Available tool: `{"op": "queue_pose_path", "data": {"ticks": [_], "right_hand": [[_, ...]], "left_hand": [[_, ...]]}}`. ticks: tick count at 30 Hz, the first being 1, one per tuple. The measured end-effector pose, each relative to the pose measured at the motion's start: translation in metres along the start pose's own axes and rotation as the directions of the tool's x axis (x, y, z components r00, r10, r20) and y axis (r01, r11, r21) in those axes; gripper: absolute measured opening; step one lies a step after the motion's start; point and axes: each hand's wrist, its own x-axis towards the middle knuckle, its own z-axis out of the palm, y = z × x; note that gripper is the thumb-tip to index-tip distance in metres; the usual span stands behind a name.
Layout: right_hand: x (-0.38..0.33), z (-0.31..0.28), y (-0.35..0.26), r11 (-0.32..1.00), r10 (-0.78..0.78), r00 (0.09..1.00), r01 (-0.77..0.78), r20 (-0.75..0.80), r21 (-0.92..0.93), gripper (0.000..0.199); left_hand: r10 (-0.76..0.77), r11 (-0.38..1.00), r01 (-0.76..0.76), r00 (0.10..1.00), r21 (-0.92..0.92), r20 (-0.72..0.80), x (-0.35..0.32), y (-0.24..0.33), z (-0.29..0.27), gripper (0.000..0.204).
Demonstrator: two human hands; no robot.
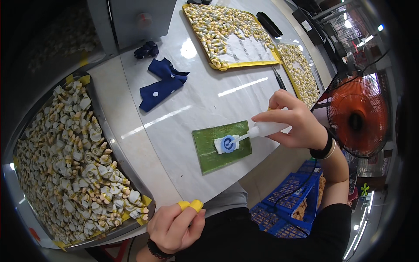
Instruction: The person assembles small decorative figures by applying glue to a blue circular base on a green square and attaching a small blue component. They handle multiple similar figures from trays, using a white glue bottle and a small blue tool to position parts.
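Observation:
My right hand (292, 120) grips a translucent white squeeze bottle (267, 128), tilted so its thin nozzle points left. The nozzle tip reaches a small round blue piece (228, 144) with a dark curved mark; whether it touches cannot be made out. That piece sits on a white block (220, 147), which lies on a green rectangular mat (207, 161). Low in the view, my left hand (176, 225) is curled closed beside the left tray's corner, with yellow covers on two fingertips. Anything inside its fingers is hidden.
A large metal tray (98, 115) heaped with small white-and-tan figures stands at left. Yellow-edged trays (251, 63) of small pieces lie at the far side. A navy cloth (163, 83) rests on the table. At right are an orange fan (355, 118) and blue crates (283, 205).

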Motion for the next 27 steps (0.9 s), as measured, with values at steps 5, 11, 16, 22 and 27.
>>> {"op": "queue_pose_path", "data": {"ticks": [5,11,16,22,27], "right_hand": [[-0.006,0.015,0.025,0.967,0.105,0.985,-0.07,-0.134,0.246,0.034],[0.022,0.01,0.042,0.841,0.235,0.947,-0.086,-0.218,0.534,0.029],[0.113,-0.003,0.032,0.854,0.112,0.956,0.047,-0.272,0.518,0.031],[0.18,0.0,0.024,0.958,0.13,0.983,-0.089,-0.133,0.274,0.032],[0.163,0.004,0.029,0.993,0.062,0.962,-0.033,-0.265,0.112,0.048]], "left_hand": [[-0.004,0.999,0.005,1.0,0.034,-0.012,0.002,0.002,-0.001,0.022],[0.001,0.999,-0.001,1.0,0.042,0.001,0.006,0.005,0.002,0.02],[-0.009,0.997,0.009,1.0,0.072,-0.014,0.007,0.005,0.004,0.019],[-0.017,0.995,0.022,0.998,0.094,-0.056,0.004,0.006,0.006,0.021],[0.022,0.998,-0.019,0.999,0.063,-0.037,0.005,0.006,0.004,0.021]]}}
